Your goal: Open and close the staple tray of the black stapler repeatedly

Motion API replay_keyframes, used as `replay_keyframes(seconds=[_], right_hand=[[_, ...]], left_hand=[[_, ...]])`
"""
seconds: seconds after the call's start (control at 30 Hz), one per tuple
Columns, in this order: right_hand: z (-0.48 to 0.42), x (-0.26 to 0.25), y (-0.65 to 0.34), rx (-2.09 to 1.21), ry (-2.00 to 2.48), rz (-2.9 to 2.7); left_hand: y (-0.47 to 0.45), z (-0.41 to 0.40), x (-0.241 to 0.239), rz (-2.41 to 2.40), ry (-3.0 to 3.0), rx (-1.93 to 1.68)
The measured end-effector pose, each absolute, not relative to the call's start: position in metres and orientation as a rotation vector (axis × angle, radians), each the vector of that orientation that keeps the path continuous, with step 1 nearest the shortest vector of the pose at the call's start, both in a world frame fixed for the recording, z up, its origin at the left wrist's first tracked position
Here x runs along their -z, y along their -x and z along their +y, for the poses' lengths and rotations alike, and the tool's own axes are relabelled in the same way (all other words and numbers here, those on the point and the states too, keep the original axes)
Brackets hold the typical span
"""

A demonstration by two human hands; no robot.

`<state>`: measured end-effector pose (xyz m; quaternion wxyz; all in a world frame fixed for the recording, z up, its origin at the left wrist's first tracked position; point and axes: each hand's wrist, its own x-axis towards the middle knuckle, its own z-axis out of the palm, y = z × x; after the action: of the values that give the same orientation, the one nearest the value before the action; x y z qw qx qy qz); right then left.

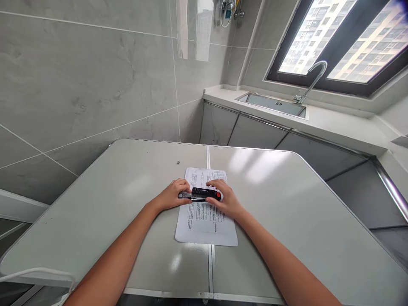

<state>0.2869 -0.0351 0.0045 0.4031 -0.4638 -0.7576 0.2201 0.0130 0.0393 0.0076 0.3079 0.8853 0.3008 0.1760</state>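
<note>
A black stapler (pixel 204 192) with a red spot at its right end lies sideways over the printed sheets of paper (pixel 204 231). At its left end the metal part shows bare, and my left hand (pixel 177 193) is closed around that end between thumb and fingers. My right hand (pixel 227 199) grips the stapler's right end, thumb on the near side and fingers on the far side. Beyond the paper, to the left, some small metallic bits (pixel 178 162), perhaps staples, lie on the table.
The pale folding table (pixel 153 255) has a metal seam (pixel 211 272) down its middle, under the paper. A white cable (pixel 38 270) hangs at the near left corner. Behind stand a counter with a sink (pixel 274 104), a tap (pixel 314 83) and a tiled wall (pixel 95 76).
</note>
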Motion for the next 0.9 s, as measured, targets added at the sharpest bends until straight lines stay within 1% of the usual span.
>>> replay_keyframes(seconds=[0.13, 0.23, 0.33, 0.4, 0.47, 0.57, 0.67, 0.9], right_hand=[[-0.038, 0.003, -0.275, -0.643, 1.246, -1.983], [-0.041, 0.004, -0.277, -0.564, 1.242, -1.942], [-0.044, 0.0, -0.281, -0.287, 1.141, -1.884], [-0.047, -0.004, -0.281, -0.038, 1.053, -1.873], [-0.05, -0.008, -0.28, 0.19, 0.995, -1.911], [-0.053, -0.012, -0.278, 0.449, 0.948, -2.029], [-0.054, -0.016, -0.275, 0.632, 0.899, -2.111], [-0.05, -0.019, -0.271, 0.703, 0.949, -2.102]], left_hand=[[-0.012, 0.04, -0.008, 0.799, -2.307, -0.468], [-0.011, 0.039, -0.011, 0.807, -2.215, -0.523], [-0.014, 0.035, -0.014, 0.838, -1.971, -0.77], [-0.019, 0.032, -0.016, 0.829, -1.684, -0.953], [-0.025, 0.028, -0.016, 0.775, -1.323, -1.03], [-0.035, 0.023, -0.015, 0.642, -0.864, -0.896], [-0.039, 0.02, -0.01, 0.554, -0.683, -0.757], [-0.037, 0.022, -0.002, 0.526, -0.64, -0.809]])
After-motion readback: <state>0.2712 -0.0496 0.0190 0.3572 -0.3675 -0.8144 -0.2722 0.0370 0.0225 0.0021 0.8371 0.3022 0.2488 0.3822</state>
